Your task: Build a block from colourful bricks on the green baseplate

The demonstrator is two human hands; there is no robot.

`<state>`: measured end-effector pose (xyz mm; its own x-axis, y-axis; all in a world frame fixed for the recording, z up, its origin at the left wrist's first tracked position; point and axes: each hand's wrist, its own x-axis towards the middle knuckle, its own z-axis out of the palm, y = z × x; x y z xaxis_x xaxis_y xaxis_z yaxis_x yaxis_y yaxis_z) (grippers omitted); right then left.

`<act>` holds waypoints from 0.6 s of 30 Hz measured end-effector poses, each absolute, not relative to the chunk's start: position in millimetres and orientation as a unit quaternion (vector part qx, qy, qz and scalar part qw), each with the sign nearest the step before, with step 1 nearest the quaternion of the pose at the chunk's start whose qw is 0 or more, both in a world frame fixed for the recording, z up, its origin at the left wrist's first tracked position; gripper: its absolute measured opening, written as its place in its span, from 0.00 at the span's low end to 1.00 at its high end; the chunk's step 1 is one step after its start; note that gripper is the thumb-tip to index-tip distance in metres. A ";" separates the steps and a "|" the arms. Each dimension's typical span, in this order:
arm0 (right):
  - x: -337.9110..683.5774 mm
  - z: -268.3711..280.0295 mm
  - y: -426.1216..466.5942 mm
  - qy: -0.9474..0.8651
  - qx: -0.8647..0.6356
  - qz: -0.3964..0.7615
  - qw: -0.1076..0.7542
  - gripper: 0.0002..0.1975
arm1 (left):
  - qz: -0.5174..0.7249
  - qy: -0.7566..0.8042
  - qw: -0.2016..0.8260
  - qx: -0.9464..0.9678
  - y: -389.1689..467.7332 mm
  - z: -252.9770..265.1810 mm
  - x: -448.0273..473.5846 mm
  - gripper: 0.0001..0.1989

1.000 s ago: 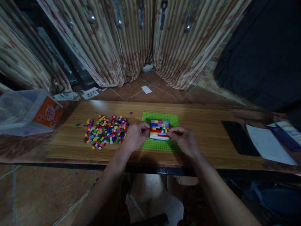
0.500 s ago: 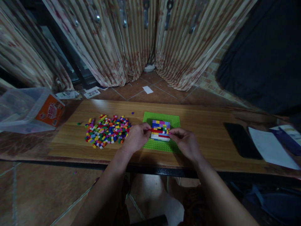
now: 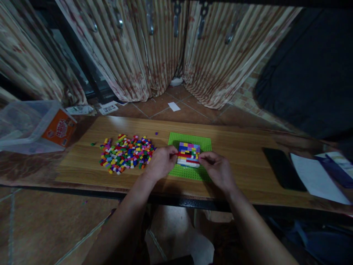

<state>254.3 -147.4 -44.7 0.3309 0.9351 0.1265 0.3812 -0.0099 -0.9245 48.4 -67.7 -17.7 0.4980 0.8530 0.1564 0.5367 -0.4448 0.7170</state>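
A low build of multicoloured toy bricks [image 3: 189,161] sits on a green studded baseplate [image 3: 190,175], with a small gap among its upper bricks. My left hand [image 3: 162,161] is closed in a pinch at the build's left edge, its fingertips on the end of a red toy brick [image 3: 180,154] that lies over the build. At the right edge my right hand [image 3: 218,168] is also pinched, thumb and finger close to the bricks. Whatever is between those fingertips is too small to make out.
Loose bricks [image 3: 127,154] lie in a wide heap left of the baseplate on the wooden table [image 3: 242,154]. A clear plastic bin [image 3: 30,121] stands at the far left. A black tablet-like slab [image 3: 282,167] and white paper [image 3: 317,176] lie at the right.
The red brick at my left fingertips now lies lower across the build. A pink bit seen at my right fingertips no longer shows. Both hands have stayed at the build's sides.
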 end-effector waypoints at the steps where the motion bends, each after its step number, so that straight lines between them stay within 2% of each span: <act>1: 254.1 -45.0 -147.0 -0.502 -0.651 0.284 0.493 0.08 | 0.257 0.429 0.303 0.811 -67.7 -17.4 48.4 0.08; 9: 249.3 -36.2 -147.2 -0.445 -0.645 0.337 0.521 0.09 | 0.255 0.432 0.313 0.807 -69.5 -15.9 49.5 0.08; 18: 255.5 -36.0 -143.3 -0.364 -0.665 0.357 0.545 0.20 | 0.228 0.447 0.294 0.813 -71.0 -13.7 50.6 0.08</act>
<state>255.5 -143.3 -36.0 0.4801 0.8738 -0.0769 0.0960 -0.1395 -0.9856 50.6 -71.0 -13.7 0.4961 0.8616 0.1071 0.5939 -0.4267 0.6821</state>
